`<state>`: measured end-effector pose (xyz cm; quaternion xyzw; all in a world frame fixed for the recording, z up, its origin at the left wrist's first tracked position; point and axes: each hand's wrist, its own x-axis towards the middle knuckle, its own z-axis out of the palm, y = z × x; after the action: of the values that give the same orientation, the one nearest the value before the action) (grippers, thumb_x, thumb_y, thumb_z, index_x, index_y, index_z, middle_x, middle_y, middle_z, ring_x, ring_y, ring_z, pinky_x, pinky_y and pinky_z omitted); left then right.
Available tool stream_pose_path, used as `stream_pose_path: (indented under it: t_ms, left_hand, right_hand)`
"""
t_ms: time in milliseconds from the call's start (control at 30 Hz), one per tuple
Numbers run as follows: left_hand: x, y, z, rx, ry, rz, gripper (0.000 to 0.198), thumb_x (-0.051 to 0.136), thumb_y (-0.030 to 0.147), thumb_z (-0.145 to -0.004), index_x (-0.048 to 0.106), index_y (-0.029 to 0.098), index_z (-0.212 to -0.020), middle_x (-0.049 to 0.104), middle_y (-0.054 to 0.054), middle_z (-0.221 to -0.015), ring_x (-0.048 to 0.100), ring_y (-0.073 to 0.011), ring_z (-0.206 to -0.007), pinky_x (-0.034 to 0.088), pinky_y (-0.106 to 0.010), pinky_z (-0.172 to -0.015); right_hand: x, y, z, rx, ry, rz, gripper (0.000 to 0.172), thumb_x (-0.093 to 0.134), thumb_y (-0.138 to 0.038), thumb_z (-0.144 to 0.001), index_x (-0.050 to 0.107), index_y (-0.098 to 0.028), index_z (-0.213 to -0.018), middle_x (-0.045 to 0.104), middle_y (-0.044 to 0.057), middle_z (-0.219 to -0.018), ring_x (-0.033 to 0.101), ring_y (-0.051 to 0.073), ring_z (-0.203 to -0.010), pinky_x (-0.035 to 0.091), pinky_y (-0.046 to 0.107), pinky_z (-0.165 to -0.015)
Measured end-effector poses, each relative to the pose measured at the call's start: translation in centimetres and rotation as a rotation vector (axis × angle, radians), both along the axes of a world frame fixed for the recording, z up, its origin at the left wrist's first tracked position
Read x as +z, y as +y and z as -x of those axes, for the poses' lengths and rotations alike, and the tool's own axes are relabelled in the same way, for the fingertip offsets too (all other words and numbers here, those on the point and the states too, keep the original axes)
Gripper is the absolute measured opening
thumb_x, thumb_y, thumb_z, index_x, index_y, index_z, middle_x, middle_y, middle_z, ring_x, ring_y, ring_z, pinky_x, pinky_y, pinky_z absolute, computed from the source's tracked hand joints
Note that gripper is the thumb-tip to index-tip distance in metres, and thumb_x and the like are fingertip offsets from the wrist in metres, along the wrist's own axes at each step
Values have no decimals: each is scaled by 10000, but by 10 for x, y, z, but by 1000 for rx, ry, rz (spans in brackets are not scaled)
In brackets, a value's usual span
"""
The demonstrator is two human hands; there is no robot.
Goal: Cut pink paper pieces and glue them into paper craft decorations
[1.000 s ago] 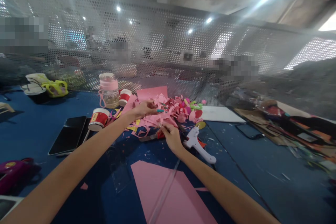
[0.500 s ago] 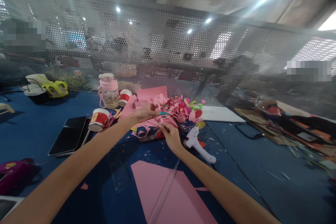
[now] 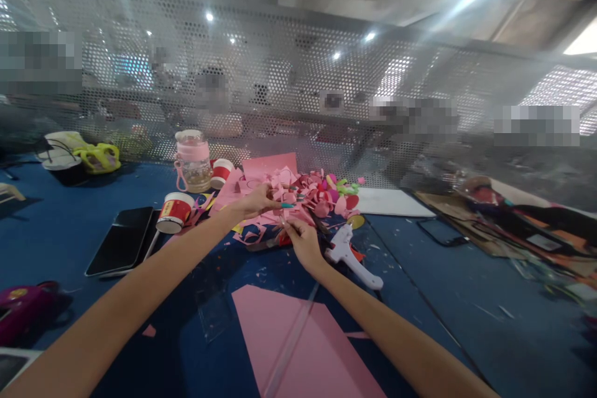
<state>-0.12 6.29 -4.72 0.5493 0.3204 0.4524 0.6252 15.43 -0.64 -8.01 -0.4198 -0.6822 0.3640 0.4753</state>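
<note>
My left hand [image 3: 259, 200] is closed in a pinch on a slim teal tool [image 3: 287, 205], whose exact kind I cannot make out. It points right, over a heap of pink paper pieces [image 3: 280, 180]. Just below and to the right, my right hand [image 3: 303, 239] pinches something small and pale, too small to name, with its fingertips close to the tool. Under the hands lie more paper scraps and a partly hidden red-handled item [image 3: 283, 238]. A white glue gun [image 3: 349, 255] rests right of my right hand. A large pink paper sheet [image 3: 298, 329] lies nearer me.
On the left are a red and white paper cup [image 3: 175, 212], a black phone [image 3: 122, 241] and a pink-lidded jar [image 3: 193, 161]. A perforated metal screen [image 3: 298, 74] stands behind the blue table [image 3: 433, 286]. Cardboard and clutter [image 3: 536, 230] lie at right.
The teal tool has turned slightly in my left fingers, and less of its far end shows. My right hand stays almost still in its pinch.
</note>
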Motion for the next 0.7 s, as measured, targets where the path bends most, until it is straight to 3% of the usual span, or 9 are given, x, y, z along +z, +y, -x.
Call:
stream_pose_path:
  t_ms: [200, 333, 500, 700]
  left_hand:
    - [-1, 0, 6, -98, -25, 59, 436, 728, 43, -565, 532, 170, -934, 583, 2, -768, 609, -146, -721, 488, -335, -753]
    - [-9, 0, 5, -170, 8, 73, 473, 768, 72, -513, 571, 124, -940, 592, 3, -707, 612, -136, -672, 493, -301, -704]
    - [-16, -2, -7, -97, 42, 64, 597, 817, 149, -465, 562, 97, -1002, 516, 77, -539, 544, -71, -498, 461, -213, -565]
    - [-15, -7, -20, 1, 19, 24, 501, 809, 195, -506, 557, 99, -928, 561, 47, -560, 585, -105, -553, 488, -248, -612]
  right_hand:
    - [-1, 2, -2, -129, 0, -35, 326, 484, -448, -803, 598, -212, -611, 638, 17, -548, 590, 175, -510, 486, 301, -548]
    - [-1, 3, -4, -205, -13, -73, 327, 484, -442, -796, 568, -213, -578, 650, 22, -580, 597, 184, -565, 482, 301, -580]
    - [-2, 2, -4, -230, -48, -100, 311, 466, -426, -815, 588, -195, -647, 654, 34, -609, 598, 184, -559, 474, 300, -575]
    - [-6, 4, -2, -229, -128, -159, 300, 459, -432, -828, 602, -188, -728, 665, 44, -691, 604, 179, -615, 472, 300, -611]
